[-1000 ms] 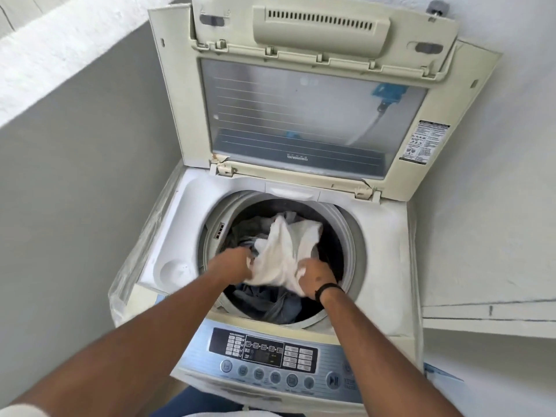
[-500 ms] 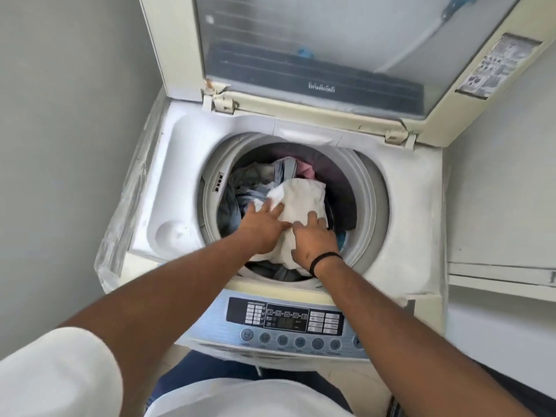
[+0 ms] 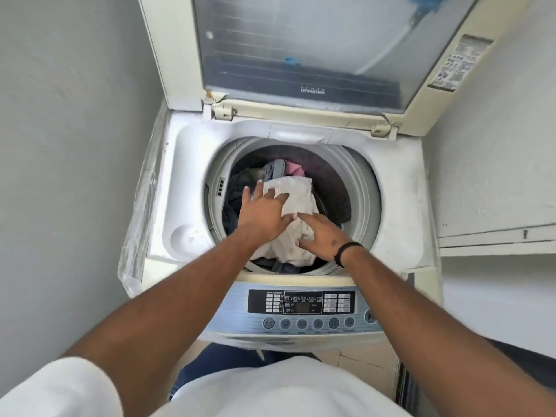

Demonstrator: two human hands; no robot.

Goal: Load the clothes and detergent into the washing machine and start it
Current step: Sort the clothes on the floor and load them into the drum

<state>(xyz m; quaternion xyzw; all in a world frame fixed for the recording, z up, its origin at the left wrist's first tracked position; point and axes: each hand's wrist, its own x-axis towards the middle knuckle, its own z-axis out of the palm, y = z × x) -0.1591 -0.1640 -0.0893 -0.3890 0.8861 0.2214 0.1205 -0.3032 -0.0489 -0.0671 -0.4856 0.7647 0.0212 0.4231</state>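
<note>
- Lying on top of the load in the drum, at the centre of the frame, a white garment (image 3: 296, 206) is sitting directly under both hands.
- The left hand (image 3: 263, 209) is resting flat on the garment's left edge, fingers spread and straight, grasping nothing.
- The right hand (image 3: 322, 233) is pressing flat on the garment's lower right part, fingers extended, also grasping nothing; a black wristband (image 3: 346, 251) is circling its wrist.
- Dark clothes (image 3: 237, 194) are showing to the left of the white garment, with a grey piece (image 3: 275, 170) and a pink piece (image 3: 293, 169) peeking out just above it.
- The washing machine (image 3: 400, 206) is filling the middle of the frame, its lid (image 3: 304, 46) standing open across the top.
- The control panel (image 3: 301, 308) is sitting below the drum, between the two forearms.
- Crumpled clear plastic (image 3: 135, 236) is hanging along the machine's left side, against the grey wall (image 3: 66, 145).
</note>
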